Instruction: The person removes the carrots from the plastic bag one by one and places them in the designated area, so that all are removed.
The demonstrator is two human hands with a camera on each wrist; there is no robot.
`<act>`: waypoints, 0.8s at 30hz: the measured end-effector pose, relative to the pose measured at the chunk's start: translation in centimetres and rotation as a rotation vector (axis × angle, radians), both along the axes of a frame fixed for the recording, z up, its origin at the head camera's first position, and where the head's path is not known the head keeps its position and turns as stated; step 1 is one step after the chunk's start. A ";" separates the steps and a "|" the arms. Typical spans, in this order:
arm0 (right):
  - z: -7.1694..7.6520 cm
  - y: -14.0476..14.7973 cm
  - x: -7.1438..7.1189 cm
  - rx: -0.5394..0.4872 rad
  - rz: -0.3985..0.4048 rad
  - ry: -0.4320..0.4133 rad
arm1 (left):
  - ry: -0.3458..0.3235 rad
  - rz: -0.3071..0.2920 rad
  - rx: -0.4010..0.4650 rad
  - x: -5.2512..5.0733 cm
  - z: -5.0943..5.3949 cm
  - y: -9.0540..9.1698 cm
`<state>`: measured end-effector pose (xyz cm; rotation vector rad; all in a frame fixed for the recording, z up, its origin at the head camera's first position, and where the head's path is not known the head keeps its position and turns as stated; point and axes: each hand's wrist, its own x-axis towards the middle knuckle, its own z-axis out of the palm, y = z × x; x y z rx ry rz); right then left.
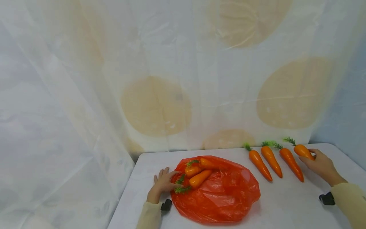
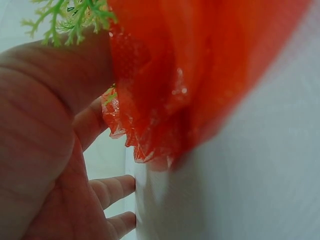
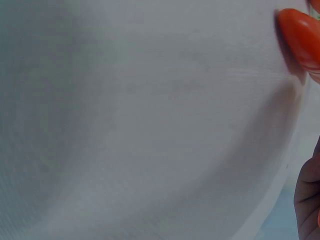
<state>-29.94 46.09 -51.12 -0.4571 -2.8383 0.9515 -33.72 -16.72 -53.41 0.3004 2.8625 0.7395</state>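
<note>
The red plastic bag (image 1: 223,203) lies on the table with several orange carrots (image 1: 200,179) at its left side, green tops toward the left hand (image 1: 163,184). That hand pinches the bag's left edge between thumb and index finger; in the left wrist view, the other fingers of the hand (image 2: 55,125) are spread beside the bag (image 2: 175,75). At the right, the right hand (image 1: 323,163) holds the lower end of a carrot (image 1: 302,150), its leafy top pointing away. The right wrist view shows only part of the hand (image 3: 309,197), at the right edge.
Several more carrots (image 1: 291,163) lie side by side on the white table (image 1: 286,206), between the bag and the right hand. One carrot's tip (image 3: 300,35) shows in the right wrist view. A patterned curtain (image 1: 200,79) hangs behind the table.
</note>
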 end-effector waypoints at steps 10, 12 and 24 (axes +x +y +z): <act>-1.2 1.6 0.1 0.035 -0.031 -0.071 | 0.017 -0.006 0.000 0.0 0.1 0.0; -1.2 1.8 0.1 0.032 -0.024 -0.109 | 0.021 -0.006 -0.003 -0.1 0.2 0.0; -1.1 1.8 -0.2 0.034 0.014 -0.224 | 0.016 -0.003 -0.001 0.0 0.1 0.0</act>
